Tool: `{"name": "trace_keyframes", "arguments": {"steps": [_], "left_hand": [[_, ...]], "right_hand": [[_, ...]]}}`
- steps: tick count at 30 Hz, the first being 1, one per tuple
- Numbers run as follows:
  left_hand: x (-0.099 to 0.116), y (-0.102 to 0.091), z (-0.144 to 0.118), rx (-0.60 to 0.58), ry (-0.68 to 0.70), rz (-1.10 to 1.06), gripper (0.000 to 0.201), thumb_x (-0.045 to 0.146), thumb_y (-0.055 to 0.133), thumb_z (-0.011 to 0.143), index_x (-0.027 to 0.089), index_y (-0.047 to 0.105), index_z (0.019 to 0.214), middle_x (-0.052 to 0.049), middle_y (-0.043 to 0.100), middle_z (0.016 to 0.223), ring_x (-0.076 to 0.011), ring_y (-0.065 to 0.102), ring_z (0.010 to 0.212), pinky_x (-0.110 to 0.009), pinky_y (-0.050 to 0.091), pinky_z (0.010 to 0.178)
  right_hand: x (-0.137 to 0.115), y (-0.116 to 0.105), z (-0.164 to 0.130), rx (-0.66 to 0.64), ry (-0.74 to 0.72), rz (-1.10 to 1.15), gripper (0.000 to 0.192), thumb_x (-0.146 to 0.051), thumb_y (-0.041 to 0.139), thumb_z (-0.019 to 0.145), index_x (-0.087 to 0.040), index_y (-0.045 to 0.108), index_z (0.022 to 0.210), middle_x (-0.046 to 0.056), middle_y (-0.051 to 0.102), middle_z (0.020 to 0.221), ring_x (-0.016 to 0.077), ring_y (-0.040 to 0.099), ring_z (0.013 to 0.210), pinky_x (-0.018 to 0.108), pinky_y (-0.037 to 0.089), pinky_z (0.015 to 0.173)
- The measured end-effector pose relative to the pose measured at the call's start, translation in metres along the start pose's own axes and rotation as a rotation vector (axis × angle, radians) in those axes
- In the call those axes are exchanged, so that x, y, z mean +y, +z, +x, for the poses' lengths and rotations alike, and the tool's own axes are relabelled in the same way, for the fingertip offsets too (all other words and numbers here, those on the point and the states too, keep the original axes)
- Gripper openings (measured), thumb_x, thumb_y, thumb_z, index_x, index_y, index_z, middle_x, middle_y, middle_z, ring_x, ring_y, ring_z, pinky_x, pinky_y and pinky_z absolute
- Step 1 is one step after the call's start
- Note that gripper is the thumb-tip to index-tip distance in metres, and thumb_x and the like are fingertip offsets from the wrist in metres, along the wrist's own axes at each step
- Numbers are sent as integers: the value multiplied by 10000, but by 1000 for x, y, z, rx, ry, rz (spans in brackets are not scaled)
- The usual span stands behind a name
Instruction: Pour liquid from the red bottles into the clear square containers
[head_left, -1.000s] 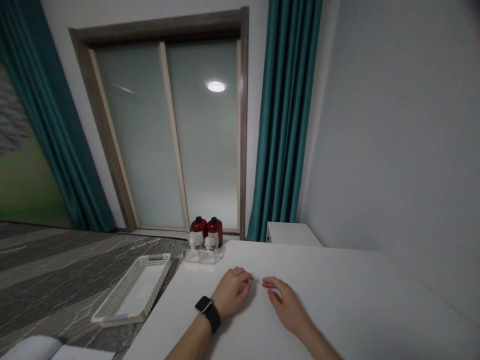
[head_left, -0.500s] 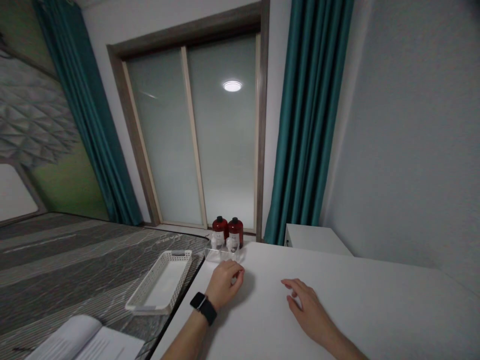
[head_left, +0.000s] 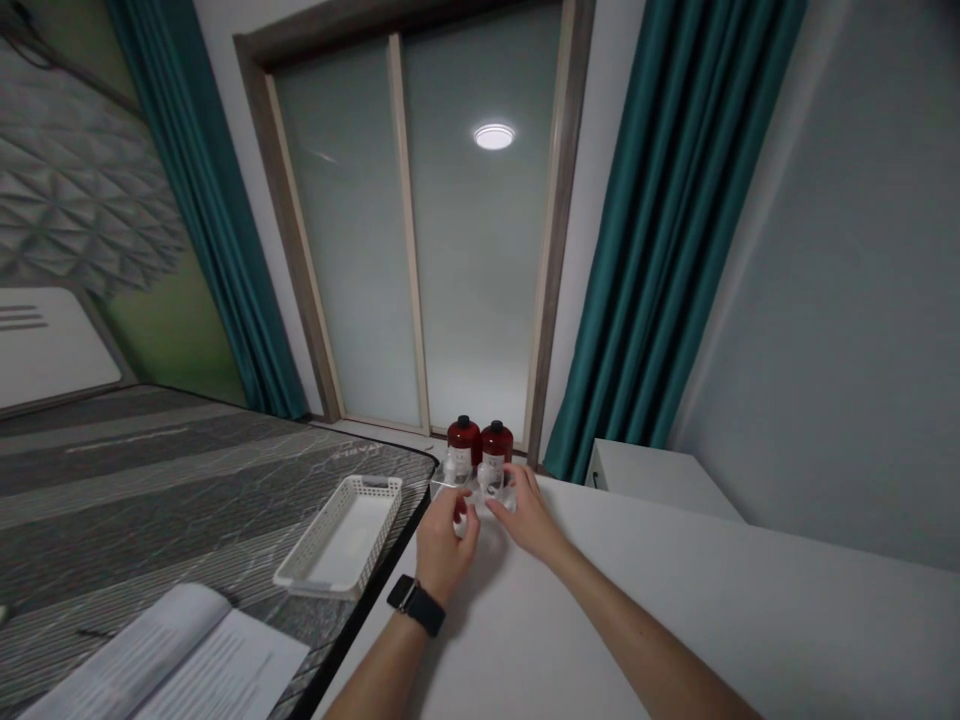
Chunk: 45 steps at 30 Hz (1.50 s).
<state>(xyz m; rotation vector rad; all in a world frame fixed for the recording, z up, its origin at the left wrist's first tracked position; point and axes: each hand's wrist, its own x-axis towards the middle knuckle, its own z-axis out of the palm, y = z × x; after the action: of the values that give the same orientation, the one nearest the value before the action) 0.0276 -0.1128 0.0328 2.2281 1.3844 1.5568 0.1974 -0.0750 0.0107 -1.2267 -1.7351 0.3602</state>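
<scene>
Two dark red bottles [head_left: 480, 447] with black caps stand side by side in a clear tray [head_left: 444, 491] at the far corner of the white table [head_left: 675, 610], with small white bottles in front of them. My left hand [head_left: 444, 540], a black watch on its wrist, reaches to the tray's near left side with fingers curled. My right hand [head_left: 526, 512] stretches to the tray's right front, its fingers spread and touching or nearly touching the tray. Whether either hand grips anything is hidden.
A white perforated basket [head_left: 341, 536] lies on the grey patterned bed [head_left: 150, 480] left of the table. An open booklet [head_left: 172, 660] lies nearer on the bed. A white cabinet [head_left: 652, 478] stands behind the table by teal curtains [head_left: 667, 240].
Both hands have moved forward from the middle of the table to the clear tray with the red bottles. The view has shifted left and closer.
</scene>
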Motion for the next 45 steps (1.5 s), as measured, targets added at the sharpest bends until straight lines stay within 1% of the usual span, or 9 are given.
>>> {"name": "trace_keyframes", "arguments": {"steps": [5, 9, 15, 23, 29, 31, 35, 41, 45], "left_hand": [[3, -4, 3, 83, -51, -55, 152, 190, 440, 917, 191, 527, 1042, -14, 549, 814, -176, 541, 719, -310, 464, 701], [8, -7, 3, 36, 0, -131, 208, 205, 489, 898, 201, 491, 1105, -23, 537, 883, -171, 538, 757, -320, 474, 728], [18, -11, 2, -193, 28, -285, 607, 224, 682, 794, 221, 376, 1318, -82, 534, 1131, -196, 547, 894, -370, 486, 831], [24, -6, -7, -765, 63, -352, 742, 244, 817, 680, 196, 468, 1333, -120, 546, 1282, -293, 498, 1211, -482, 393, 1081], [23, -4, -10, -838, -20, -375, 616, 202, 784, 693, 181, 500, 1239, -85, 602, 1178, -242, 576, 1081, -390, 465, 964], [24, -7, -7, -854, -15, -379, 576, 204, 780, 693, 179, 507, 1199, -74, 603, 1148, -233, 571, 1063, -374, 460, 950], [26, -17, 0, -879, -26, -326, 492, 191, 773, 661, 184, 514, 1079, -44, 590, 1074, -213, 557, 988, -342, 457, 898], [24, -31, 6, -916, -77, -218, 479, 220, 781, 627, 188, 473, 992, -10, 548, 995, -175, 512, 856, -299, 450, 788], [25, -33, 5, -912, -98, -210, 496, 228, 785, 620, 193, 466, 998, 0, 533, 976, -162, 496, 833, -273, 441, 737]], "right_hand": [[0, 6, 10, -56, -4, -8, 400, -200, 711, 760, -227, 550, 1125, 76, 574, 1150, 269, 547, 1144, 442, 449, 1010], [-3, -8, 5, -105, 14, -22, 368, -186, 724, 748, -230, 566, 1077, 69, 601, 1123, 274, 560, 1106, 437, 450, 976], [-20, -50, -38, -181, 45, -27, 378, -176, 736, 740, -219, 554, 1069, 75, 609, 1129, 270, 565, 1101, 406, 450, 967], [-40, -104, -94, -333, 78, -11, 441, -125, 684, 714, -215, 539, 1121, 81, 576, 1199, 244, 552, 1141, 366, 441, 1006], [-39, -145, -78, -613, 68, 110, 509, -134, 563, 785, -247, 590, 1281, 58, 650, 1245, 219, 626, 1100, 390, 466, 1017], [-31, -150, -63, -543, 108, 106, 370, -215, 541, 858, -251, 662, 1205, 54, 690, 1222, 225, 655, 1062, 408, 480, 998], [-10, -130, -29, -280, 116, 74, 288, -289, 558, 877, -216, 676, 1129, 57, 734, 1006, 218, 681, 928, 390, 534, 873], [11, -71, 34, -80, 107, 36, 419, -272, 569, 866, -208, 543, 1279, 112, 619, 1211, 235, 615, 1072, 402, 526, 873], [13, -42, 73, -24, 77, 26, 482, -302, 592, 860, -213, 494, 1324, 134, 522, 1327, 265, 531, 1219, 443, 461, 1003]]}}
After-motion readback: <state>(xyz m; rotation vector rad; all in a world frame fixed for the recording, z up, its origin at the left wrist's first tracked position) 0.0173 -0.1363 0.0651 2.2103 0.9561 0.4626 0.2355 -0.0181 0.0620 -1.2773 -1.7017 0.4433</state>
